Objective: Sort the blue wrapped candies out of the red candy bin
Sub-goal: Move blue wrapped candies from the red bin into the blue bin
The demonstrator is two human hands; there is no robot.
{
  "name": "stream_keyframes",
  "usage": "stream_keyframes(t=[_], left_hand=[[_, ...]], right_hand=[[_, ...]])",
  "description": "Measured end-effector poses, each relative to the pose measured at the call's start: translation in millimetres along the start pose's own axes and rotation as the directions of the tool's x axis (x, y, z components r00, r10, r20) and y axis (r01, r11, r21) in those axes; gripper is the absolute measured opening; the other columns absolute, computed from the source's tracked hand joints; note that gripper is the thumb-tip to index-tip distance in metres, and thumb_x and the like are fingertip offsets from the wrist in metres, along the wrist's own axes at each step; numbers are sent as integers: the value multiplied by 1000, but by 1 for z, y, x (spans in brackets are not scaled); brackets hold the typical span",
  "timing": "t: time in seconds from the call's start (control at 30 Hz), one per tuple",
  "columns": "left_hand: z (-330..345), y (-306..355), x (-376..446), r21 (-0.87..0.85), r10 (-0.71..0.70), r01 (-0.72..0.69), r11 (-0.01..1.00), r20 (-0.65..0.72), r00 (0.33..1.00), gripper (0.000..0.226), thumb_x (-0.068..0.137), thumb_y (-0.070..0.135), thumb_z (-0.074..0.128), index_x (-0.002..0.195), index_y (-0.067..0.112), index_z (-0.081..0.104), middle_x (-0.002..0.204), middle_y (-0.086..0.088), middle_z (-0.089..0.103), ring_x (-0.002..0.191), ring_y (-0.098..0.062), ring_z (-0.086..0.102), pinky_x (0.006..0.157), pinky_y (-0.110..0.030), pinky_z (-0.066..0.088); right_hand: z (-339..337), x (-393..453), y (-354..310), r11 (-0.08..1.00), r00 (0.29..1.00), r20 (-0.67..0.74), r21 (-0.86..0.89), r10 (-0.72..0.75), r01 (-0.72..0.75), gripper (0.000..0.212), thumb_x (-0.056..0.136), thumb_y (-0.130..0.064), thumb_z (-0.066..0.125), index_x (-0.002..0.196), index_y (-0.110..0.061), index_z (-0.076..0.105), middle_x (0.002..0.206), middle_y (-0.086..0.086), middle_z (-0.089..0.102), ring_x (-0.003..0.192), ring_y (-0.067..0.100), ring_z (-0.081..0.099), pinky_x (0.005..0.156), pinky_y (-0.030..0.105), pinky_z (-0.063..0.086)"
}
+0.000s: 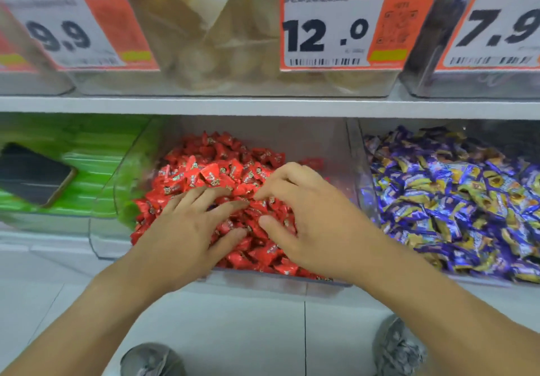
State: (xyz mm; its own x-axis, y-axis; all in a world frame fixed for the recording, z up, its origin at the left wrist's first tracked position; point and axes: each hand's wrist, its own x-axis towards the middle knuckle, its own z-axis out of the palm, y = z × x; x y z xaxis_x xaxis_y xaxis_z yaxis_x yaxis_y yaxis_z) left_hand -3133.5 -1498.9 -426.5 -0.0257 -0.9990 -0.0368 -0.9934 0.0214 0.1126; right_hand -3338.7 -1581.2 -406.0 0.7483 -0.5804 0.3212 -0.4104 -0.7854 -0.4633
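Head view: both hands raking through the red candies (pixel 210 168).
Left hand (pixel 187 223) is lying spread; right hand (pixel 304 214), fingers curled at ten o'clock, is probing; better parting deeper layers gently.

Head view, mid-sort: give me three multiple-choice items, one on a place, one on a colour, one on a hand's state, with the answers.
1. Where is the bin of blue candies?
A. right of the red candy bin
B. left of it
C. on the shelf above

2. What colour are the packets under the phone?
A. red
B. green
C. purple

3. What is the left hand doing?
A. hanging at the side
B. holding up a price tag
C. resting spread on the red candies

Answers: 1 A, the blue pile sits past the red bin's right wall. 2 B, green packets lie beneath the phone. 3 C, its fingers lie splayed on the pile beside the right hand.
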Motion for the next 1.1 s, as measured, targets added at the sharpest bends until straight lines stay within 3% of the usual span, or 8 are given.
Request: stream_keyframes(t=[0.1,0.23,0.37,0.5,0.6,0.67,0.83,1.1], left_hand=[[2,-15,3,-6,-13,13,1000,-27,1000,52,86,66,38,128,39,54,131,9,54,119,-19,49,96,-43,43],[-2,-43,12,-66,-97,93,993,-61,993,59,76,69,43,128,43,54,126,9,56,120,-19,49,98,-50,43],[-6,-65,12,-221,-66,52,974,-59,996,68,71,71,54,132,41,51,128,10,56,122,-17,48,103,-49,40],[-13,-61,4,-316,-78,55,947,-62,995,78,68,63,74,137,36,48,134,16,53,125,-5,47,107,-29,38],[-16,-58,4,-448,-148,83,890,-112,983,48,85,53,64,128,34,57,122,23,58,113,9,50,91,-2,34],[-17,-58,8,-457,-196,106,883,-155,968,29,92,40,58,119,31,65,110,22,62,102,8,53,81,2,33],[-17,-56,16,-304,-202,156,940,-126,971,38,85,28,68,123,29,63,118,10,62,102,0,51,83,-9,30],[-20,-55,18,-133,-215,205,970,-69,974,64,74,30,75,134,31,54,131,0,46,121,-22,39,106,-37,35]], right_hand=[[26,18,-6,999,989,146,-50,14,-7,27,91,-40,58,113,-26,63,119,-5,49,109,17,46,95,41,45],[49,45,-13,997,941,333,71,-59,38,17,91,-37,63,88,-20,68,97,-4,57,93,14,52,89,38,45],[55,59,-8,1000,937,348,-10,-8,12,19,89,-42,64,82,-24,64,88,-9,55,87,10,51,82,35,47],[40,67,4,994,957,276,-80,95,-76,22,82,-45,71,76,-27,60,79,-14,52,78,5,50,79,34,48],[41,73,-1,995,989,111,-4,97,-98,18,84,-42,69,93,-30,60,93,-13,54,92,10,52,86,32,46],[50,73,-9,997,985,155,9,70,-72,31,88,-42,64,116,-29,58,109,-8,54,107,14,48,94,32,43],[69,70,-11,986,930,344,-144,129,-84,61,92,-39,59,146,-28,36,125,2,48,120,22,39,99,38,41],[55,79,-8,975,906,392,78,161,-207,41,80,-17,75,112,-27,52,105,-9,57,83,5,53,75,27,45]])
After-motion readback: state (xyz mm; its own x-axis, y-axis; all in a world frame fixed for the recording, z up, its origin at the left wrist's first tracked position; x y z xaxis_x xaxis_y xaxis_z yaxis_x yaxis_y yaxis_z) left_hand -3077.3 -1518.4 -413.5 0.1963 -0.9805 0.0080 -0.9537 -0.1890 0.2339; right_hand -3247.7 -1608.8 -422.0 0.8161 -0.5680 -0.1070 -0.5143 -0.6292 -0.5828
